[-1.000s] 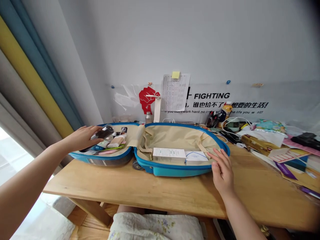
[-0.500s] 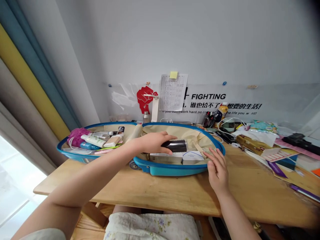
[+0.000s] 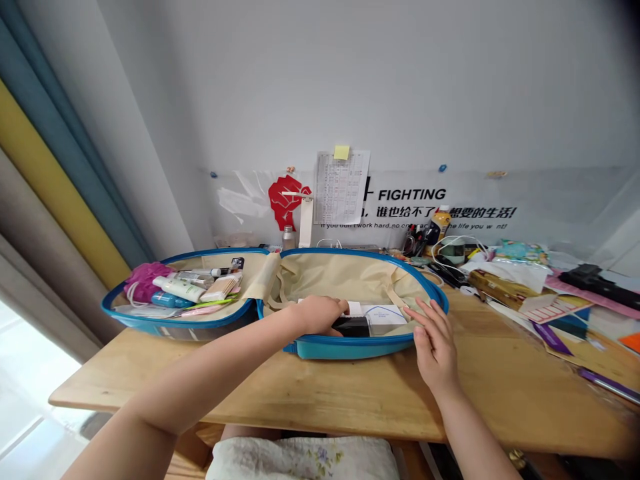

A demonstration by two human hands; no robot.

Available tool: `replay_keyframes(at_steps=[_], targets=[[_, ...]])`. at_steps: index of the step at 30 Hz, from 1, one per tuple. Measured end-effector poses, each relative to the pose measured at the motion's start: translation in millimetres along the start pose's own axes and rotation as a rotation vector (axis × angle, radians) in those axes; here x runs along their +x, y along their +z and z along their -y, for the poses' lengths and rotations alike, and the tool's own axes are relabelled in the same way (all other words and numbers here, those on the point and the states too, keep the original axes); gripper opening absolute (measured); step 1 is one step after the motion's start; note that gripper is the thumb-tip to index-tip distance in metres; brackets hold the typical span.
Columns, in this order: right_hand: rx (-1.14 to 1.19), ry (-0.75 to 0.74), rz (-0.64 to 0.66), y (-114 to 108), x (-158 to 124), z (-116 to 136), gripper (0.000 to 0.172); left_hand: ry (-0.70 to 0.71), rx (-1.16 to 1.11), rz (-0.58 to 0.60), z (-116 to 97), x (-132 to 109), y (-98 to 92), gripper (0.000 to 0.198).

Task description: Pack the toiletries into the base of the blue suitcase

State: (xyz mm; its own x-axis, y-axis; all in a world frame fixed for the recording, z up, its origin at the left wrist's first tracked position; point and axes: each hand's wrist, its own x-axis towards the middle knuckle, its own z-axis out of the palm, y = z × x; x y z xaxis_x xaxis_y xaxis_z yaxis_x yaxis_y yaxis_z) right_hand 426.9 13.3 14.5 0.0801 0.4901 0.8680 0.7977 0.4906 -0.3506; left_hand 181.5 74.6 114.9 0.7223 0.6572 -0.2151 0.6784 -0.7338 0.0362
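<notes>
While the left hand (image 3: 320, 315) curls round a black cylinder (image 3: 351, 327), pinching it just beside white boxes (image 3: 380, 315) in the nearer-right shell of an open blue suitcase (image 3: 350, 348), the right hand (image 3: 434, 340) lies spread at that shell's rim. The suitcase's other shell already looks full (a pink bath sponge (image 3: 143, 281) and tubes (image 3: 177, 289) among its contents), whereas much beige lining (image 3: 340, 277) shows uncovered here.

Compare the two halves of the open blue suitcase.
The left half is crowded with toiletries and a pink bath puff; the right half shows mostly bare lining, with a white box and a black item at its front. The left hand and right hand reach the right half, not the left half. Both halves share blue rims, beige linings.
</notes>
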Motion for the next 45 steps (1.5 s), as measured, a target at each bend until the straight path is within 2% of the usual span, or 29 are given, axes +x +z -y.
replay_keyframes(at_steps=[9, 15, 17, 19, 21, 24, 25, 27, 28, 30, 32, 36, 41, 45], targets=[[0.007, 0.001, 0.008, 0, 0, -1, 0.031, -0.067, 0.029, 0.074, 0, 0, 2.5, 0.045], [0.004, -0.008, 0.002, 1, 1, -3, 0.033, -0.138, 0.012, 0.070, 2, 5, 8.2, 0.058], [0.001, -0.018, -0.009, 1, 2, -3, 0.033, -0.118, 0.006, 0.031, 7, 1, 5.9, 0.063], [0.000, -0.026, -0.009, 1, 2, -4, 0.033, -0.104, -0.027, -0.068, 18, -7, -0.3, 0.064], [-0.002, -0.025, -0.004, 1, 2, -4, 0.033, -0.168, -0.064, -0.203, 38, -21, -8.8, 0.059], [-0.006, -0.026, -0.007, 2, 2, -4, 0.034, -0.450, -0.067, -0.328, 83, -48, -19.9, 0.054], [-0.006, -0.028, -0.012, 2, 2, -4, 0.034, -0.579, -0.056, -0.315, 100, -58, -21.8, 0.056], [-0.004, -0.031, -0.019, 2, 2, -4, 0.033, -0.850, -0.023, -0.216, 132, -79, -21.9, 0.064], [-0.002, -0.033, -0.022, 2, 2, -3, 0.033, -0.934, -0.019, -0.173, 147, -89, -20.2, 0.068], [0.001, -0.034, -0.019, 2, 1, -4, 0.032, -1.030, -0.037, -0.092, 170, -106, -14.4, 0.073], [0.002, -0.026, -0.006, 2, 1, -4, 0.033, -1.048, -0.078, -0.029, 184, -117, -7.3, 0.077], [0.001, -0.014, -0.006, 2, 1, -4, 0.033, -1.057, -0.135, 0.030, 191, -122, 4.2, 0.081], [0.005, -0.005, -0.003, 1, 2, -2, 0.032, -1.079, -0.076, 0.021, 185, -113, 10.5, 0.088], [0.010, -0.015, -0.017, 2, 1, -2, 0.032, -1.104, -0.085, 0.036, 181, -115, 11.2, 0.097]])
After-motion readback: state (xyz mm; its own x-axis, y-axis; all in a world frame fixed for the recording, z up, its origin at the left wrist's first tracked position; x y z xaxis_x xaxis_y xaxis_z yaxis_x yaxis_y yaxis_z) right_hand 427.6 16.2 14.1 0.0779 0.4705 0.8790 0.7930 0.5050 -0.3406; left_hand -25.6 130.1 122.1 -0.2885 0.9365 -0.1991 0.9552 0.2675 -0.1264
